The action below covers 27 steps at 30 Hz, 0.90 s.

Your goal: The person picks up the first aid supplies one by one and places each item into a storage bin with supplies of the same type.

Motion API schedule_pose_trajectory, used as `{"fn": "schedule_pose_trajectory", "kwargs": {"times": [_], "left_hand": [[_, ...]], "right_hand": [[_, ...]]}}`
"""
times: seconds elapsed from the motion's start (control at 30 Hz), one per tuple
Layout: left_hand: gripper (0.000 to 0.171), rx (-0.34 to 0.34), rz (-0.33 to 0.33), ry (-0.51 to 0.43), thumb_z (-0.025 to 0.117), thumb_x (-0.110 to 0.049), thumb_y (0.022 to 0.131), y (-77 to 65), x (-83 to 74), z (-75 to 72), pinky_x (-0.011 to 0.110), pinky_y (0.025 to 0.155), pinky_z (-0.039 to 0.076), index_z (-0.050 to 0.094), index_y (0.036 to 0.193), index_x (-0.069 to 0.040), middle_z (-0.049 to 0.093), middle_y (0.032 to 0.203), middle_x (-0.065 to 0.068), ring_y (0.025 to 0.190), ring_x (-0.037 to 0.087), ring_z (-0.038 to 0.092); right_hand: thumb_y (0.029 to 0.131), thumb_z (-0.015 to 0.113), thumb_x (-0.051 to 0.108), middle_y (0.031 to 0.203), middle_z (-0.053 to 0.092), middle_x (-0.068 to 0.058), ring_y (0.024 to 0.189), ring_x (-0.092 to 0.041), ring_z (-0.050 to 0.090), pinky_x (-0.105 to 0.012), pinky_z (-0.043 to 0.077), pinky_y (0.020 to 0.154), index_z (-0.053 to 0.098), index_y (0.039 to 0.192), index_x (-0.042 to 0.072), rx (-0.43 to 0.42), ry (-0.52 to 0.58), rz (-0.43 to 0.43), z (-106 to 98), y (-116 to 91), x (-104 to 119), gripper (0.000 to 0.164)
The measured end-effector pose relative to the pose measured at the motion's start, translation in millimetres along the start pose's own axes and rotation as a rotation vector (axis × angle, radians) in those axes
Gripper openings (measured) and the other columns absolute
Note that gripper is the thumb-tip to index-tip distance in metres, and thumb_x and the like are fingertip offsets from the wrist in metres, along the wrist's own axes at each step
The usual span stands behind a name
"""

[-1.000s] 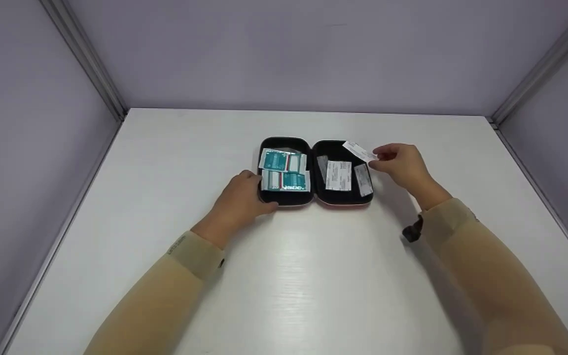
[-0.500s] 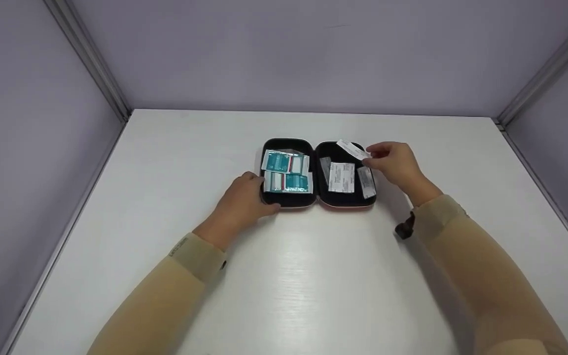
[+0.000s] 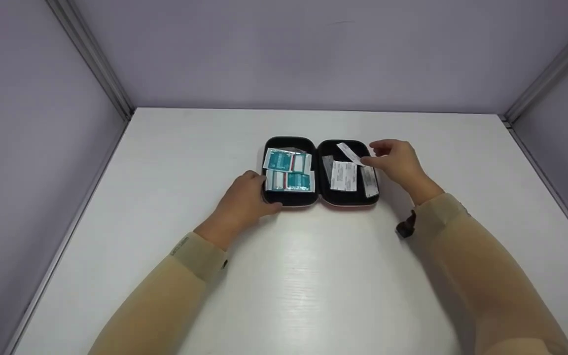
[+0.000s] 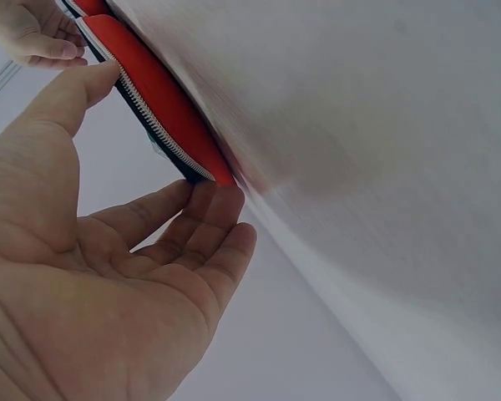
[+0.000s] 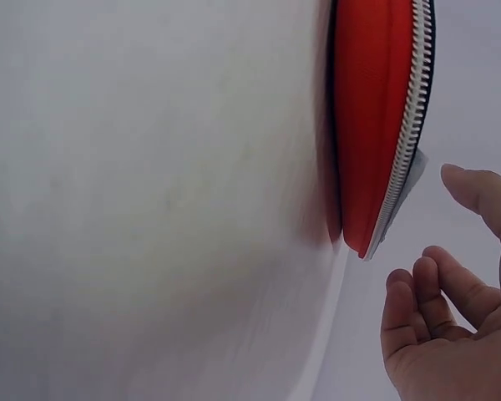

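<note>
A small zippered case (image 3: 291, 199) lies unfolded on the table, black inside and red outside. Two teal-and-white sachets (image 3: 289, 181) fill much of its left half. The right half holds several white packets (image 3: 344, 176), one of them a narrow white strip (image 3: 349, 154) slanting near the back. My left hand (image 3: 242, 199) grips the left half, thumb at the front edge and fingers round the side, over the red shell (image 4: 163, 92). My right hand (image 3: 397, 160) hovers at the right rim, thumb beside the strip's end; in the right wrist view its fingers (image 5: 434, 288) are parted with nothing between.
The white table (image 3: 284, 286) runs back to a pale lilac wall (image 3: 284, 54). Metal frame posts (image 3: 94, 59) stand at the corners. A dark wrist strap piece (image 3: 405, 228) hangs below the right sleeve.
My right hand has moved left and the white strip it pinched is now down in the case's right half, its fingers loosened. The left hand keeps its grip on the case.
</note>
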<state>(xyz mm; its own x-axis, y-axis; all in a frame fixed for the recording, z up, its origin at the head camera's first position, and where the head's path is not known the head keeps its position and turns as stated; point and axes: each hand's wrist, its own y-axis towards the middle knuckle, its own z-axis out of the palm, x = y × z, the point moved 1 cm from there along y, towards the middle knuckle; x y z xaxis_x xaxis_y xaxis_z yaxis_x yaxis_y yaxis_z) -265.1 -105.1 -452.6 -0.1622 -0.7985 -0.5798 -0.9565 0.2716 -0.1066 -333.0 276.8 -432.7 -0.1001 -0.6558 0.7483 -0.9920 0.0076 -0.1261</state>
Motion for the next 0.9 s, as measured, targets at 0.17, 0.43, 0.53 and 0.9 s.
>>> {"fn": "schedule_pose_trajectory", "kwargs": {"times": [0.17,0.43,0.53,0.9], "left_hand": [[0.072,0.005,-0.007,0.002,0.090,-0.041,0.096,-1.6,1.1,-1.5,0.046,0.127,0.052,0.066,0.153,-0.004,0.063,0.149,0.016,0.137,0.032,0.061],[0.072,0.016,-0.012,-0.001,0.090,-0.041,0.097,-1.1,3.5,-2.5,0.047,0.128,0.051,0.065,0.154,-0.004,0.062,0.151,0.015,0.139,0.031,0.061],[0.072,0.015,-0.005,0.003,0.090,-0.041,0.096,-1.2,5.1,-3.1,0.047,0.128,0.051,0.065,0.154,-0.004,0.063,0.150,0.015,0.138,0.032,0.061],[0.070,0.006,0.009,0.003,0.090,-0.039,0.096,-0.9,8.5,-7.9,0.048,0.126,0.052,0.067,0.151,-0.002,0.064,0.149,0.017,0.137,0.033,0.062]], "right_hand": [[0.102,0.085,0.031,0.157,0.063,-0.025,0.146,-0.039,0.058,-0.053,0.051,0.123,0.062,0.158,0.001,-0.015,0.011,0.003,-2.3,-2.1,-2.4,0.067],[0.102,0.085,0.032,0.161,0.061,-0.025,0.150,-0.039,0.056,-0.053,0.048,0.128,0.060,0.160,0.001,-0.034,0.012,0.028,-9.0,-6.1,-8.1,0.070],[0.103,0.084,0.034,0.162,0.061,-0.025,0.151,-0.040,0.056,-0.054,0.048,0.128,0.059,0.161,0.001,-0.039,0.007,0.022,-12.1,-8.5,-10.1,0.072],[0.102,0.084,0.038,0.161,0.061,-0.025,0.147,-0.036,0.057,-0.047,0.050,0.122,0.060,0.162,0.003,-0.070,0.029,0.038,-29.3,-14.2,-17.7,0.073]]}}
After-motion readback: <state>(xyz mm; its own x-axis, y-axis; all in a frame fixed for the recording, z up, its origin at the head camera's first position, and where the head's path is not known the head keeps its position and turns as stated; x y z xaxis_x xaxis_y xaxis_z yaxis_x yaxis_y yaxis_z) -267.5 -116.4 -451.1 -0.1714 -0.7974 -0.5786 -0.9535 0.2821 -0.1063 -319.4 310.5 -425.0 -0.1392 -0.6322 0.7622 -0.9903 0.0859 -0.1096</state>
